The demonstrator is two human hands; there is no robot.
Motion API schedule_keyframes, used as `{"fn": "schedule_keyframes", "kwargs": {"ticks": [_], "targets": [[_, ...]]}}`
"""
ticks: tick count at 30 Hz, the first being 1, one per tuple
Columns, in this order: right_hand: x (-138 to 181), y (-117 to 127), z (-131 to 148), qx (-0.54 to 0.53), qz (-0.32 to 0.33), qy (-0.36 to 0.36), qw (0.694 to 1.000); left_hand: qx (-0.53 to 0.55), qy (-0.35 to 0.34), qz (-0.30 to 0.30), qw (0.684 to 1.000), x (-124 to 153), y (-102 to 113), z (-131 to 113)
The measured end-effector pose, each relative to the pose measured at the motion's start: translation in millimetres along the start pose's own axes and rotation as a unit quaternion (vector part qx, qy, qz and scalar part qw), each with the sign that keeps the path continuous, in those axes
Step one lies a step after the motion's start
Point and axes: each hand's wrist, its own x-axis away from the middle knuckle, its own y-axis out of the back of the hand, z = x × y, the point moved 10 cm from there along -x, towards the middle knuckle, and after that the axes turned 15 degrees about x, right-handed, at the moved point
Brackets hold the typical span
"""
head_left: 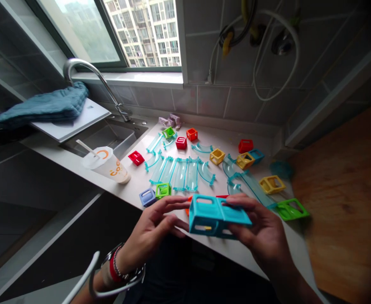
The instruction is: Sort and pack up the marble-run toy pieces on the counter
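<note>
Where the bench (135,185) meets its near edge, the left hand (147,232) comes in from the lower left, its fingers (173,204) closed on the left end of the turquoise block piece (217,216). That piece is made of two hollow cube frames joined side by side, with open window-like faces and a small yellow mark low on its front, and it is held just above the near edge. The right hand (264,236) clasps its right end, fingers (241,202) wrapped over the top. Clear blue track sections (181,172) lie behind on the bench.
</note>
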Motion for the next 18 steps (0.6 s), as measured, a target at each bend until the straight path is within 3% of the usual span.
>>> {"fn": "schedule_keyframes", "kwargs": {"ticks": [2,5,8,10,13,18], "targets": [[-3,16,-21,-0.079,-0.075,-0.081,0.991,0.017,-0.034,-0.038,0.999,3,20,-16],[-2,22,-43,-0.199,-0.145,-0.176,0.953,0.023,-0.057,-0.117,0.991,8,55,-36],[1,13,-52,-0.260,-0.156,-0.227,0.925,-0.012,-0.074,-0.188,0.979,13,81,-48],[5,3,-56,-0.291,-0.146,-0.252,0.911,-0.043,-0.077,-0.198,0.976,15,83,-49],[11,-14,-57,-0.324,-0.115,-0.256,0.904,-0.085,-0.070,-0.147,0.983,7,63,-41],[13,-37,-48,-0.347,-0.036,-0.235,0.907,-0.213,-0.045,0.046,0.975,-44,-13,-35]]}}
